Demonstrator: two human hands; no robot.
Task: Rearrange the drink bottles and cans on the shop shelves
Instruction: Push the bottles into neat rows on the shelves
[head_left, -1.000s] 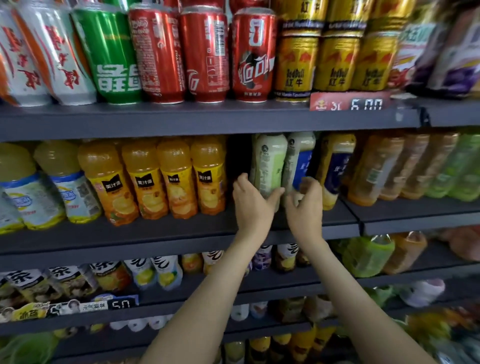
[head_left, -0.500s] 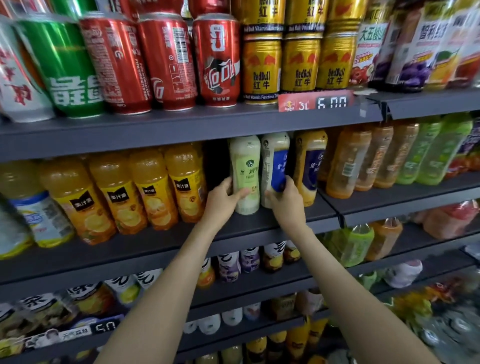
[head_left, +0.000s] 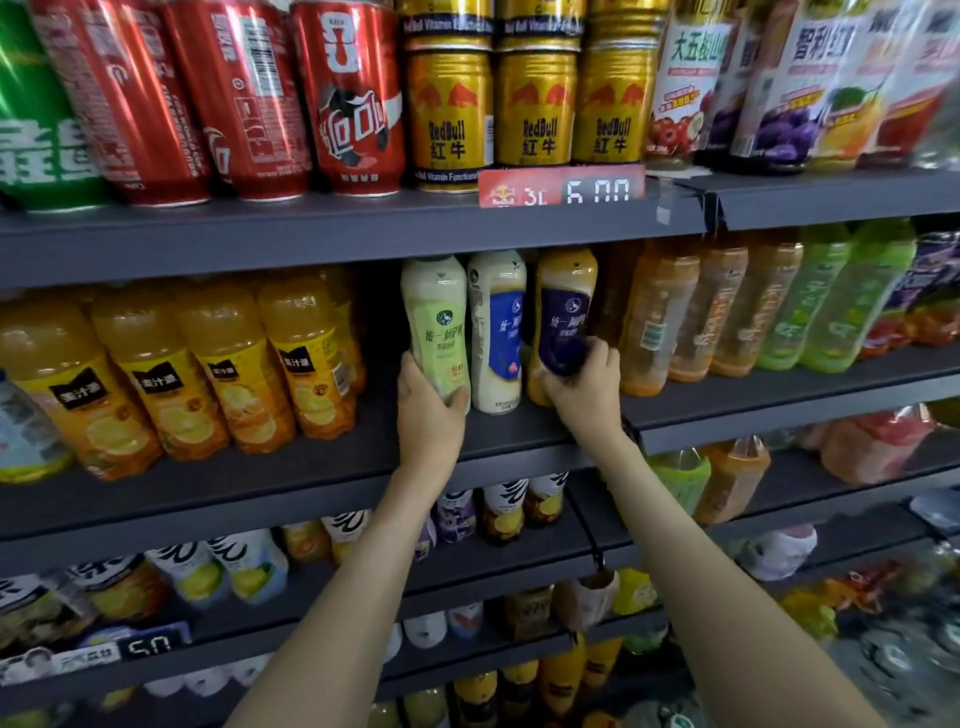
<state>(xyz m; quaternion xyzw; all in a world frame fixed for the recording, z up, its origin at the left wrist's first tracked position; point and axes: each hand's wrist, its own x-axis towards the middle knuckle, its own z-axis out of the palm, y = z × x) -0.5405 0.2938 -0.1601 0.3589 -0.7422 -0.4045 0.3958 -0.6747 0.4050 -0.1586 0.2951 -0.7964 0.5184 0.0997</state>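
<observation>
Pale-green-labelled bottle (head_left: 435, 332) stands upright just left of the blue-labelled bottle (head_left: 496, 332), long axis vertical, and the left hand (head_left: 431, 410) wraps its base from below. Just right of the blue-labelled bottle, the right hand (head_left: 584, 389) clasps the lower body of the navy-labelled bottle (head_left: 566, 312), also upright. Both forearms reach up from beneath, each hand nearest its own bottle, so a straight outward pull looks likely.

Even bright light, glare on cans (head_left: 249, 98), blurred, warped frame edges.
</observation>
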